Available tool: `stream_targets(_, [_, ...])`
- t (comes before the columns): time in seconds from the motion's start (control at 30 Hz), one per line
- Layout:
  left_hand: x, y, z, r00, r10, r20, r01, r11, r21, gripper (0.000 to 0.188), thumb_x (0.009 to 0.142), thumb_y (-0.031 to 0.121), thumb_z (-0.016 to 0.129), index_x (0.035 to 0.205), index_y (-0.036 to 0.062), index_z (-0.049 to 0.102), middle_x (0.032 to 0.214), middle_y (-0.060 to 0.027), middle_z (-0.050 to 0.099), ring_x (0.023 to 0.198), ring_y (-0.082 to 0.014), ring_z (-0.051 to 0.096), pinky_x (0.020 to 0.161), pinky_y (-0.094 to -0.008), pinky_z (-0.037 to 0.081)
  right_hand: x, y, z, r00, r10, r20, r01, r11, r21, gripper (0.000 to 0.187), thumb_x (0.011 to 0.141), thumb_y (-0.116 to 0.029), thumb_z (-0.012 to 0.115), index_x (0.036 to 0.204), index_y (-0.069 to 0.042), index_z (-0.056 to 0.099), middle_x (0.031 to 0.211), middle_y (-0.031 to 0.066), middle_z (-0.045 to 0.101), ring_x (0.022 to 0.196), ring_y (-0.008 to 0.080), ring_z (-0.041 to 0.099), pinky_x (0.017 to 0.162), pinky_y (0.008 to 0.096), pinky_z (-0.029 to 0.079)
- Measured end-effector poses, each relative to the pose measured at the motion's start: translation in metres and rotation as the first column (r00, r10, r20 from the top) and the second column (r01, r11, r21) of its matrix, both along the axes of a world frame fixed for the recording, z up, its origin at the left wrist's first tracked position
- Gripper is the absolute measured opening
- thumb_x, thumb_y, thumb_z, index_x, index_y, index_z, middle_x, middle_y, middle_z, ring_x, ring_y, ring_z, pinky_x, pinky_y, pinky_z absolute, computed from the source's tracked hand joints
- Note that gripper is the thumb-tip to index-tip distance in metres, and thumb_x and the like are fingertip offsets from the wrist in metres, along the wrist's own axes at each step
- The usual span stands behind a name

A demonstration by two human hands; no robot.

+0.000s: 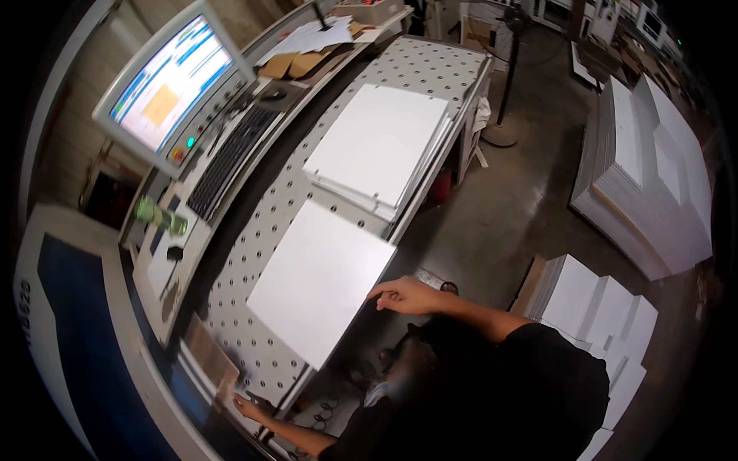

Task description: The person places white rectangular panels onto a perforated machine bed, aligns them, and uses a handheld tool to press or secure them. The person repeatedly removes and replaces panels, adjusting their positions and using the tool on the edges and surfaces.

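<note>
A blank white panel (323, 280) lies flat on the pale, dotted work table (261, 265), its right corner reaching the table's edge. At the right edge of this panel is my right hand (403, 296), index fingertip at or just beside the edge. Its fingers are loosely bent and apart, with nothing seen between them. Farther along the table, a stack of white panels (377, 146) sits with small notches along its edges. My left hand (248, 407) reaches to the lower corner of a brown panel-like piece (211, 357) beside the machine; blur hides whether it grips this piece.
On the left stand a machine (84, 307), a lit monitor (173, 88), a keyboard (231, 161) and a green bottle (160, 217). Stacks of white panels (646, 177) and further white panels (592, 307) stand on the right floor. A thin black stand (509, 84) rises beyond the table.
</note>
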State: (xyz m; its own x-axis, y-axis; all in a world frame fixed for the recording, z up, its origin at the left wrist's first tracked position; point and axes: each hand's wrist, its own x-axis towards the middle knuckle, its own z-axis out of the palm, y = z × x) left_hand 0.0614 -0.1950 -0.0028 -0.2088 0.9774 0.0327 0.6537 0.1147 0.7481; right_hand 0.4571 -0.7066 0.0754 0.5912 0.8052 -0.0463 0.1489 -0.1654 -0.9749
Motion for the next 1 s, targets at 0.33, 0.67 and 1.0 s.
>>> stream_targets(0.33, [0.390,-0.218,0.104,0.589,-0.792,0.164,0.756,0.611,0.237,0.066,0.106,0.038,0.054,0.156,-0.0006,0.035,0.162,-0.0215,0.035,0.148,-0.0338,0.036,0.121,-0.0416,0.030,0.139,-0.102,0.032,0.973,-0.075,0.218,0.091,0.994,-0.061,0.030,0.095,-0.021,0.058,0.119,-0.009,0.071,0.093,0.0106,0.076,0.086,0.0282,0.073,0.077,0.0396,0.056])
stream_targets(0.67, [0.572,-0.305,0.057,0.468,-0.737,0.486,0.861,0.504,-0.065,0.079,0.105,0.039,0.056,0.162,0.0023,0.017,0.165,-0.0212,0.028,0.151,-0.0326,0.032,0.123,-0.0434,0.024,0.320,-0.101,0.064,0.645,-0.327,0.690,0.436,0.900,0.019,0.037,0.089,-0.021,0.062,0.121,-0.004,0.067,0.105,0.0207,0.071,0.100,0.0379,0.068,0.088,0.0491,0.053])
stream_targets(1.0, [0.612,-0.369,0.061,0.554,-0.433,0.712,0.745,0.640,-0.190,0.083,0.103,0.030,0.057,0.161,-0.0003,0.006,0.153,-0.0305,0.038,0.127,-0.0420,0.056,0.101,-0.0474,0.054,0.506,-0.140,0.019,0.885,-0.283,0.370,0.446,0.744,-0.497,0.059,0.100,-0.044,0.053,0.141,-0.002,0.054,0.131,0.0276,0.062,0.123,0.0408,0.059,0.104,0.0468,0.046])
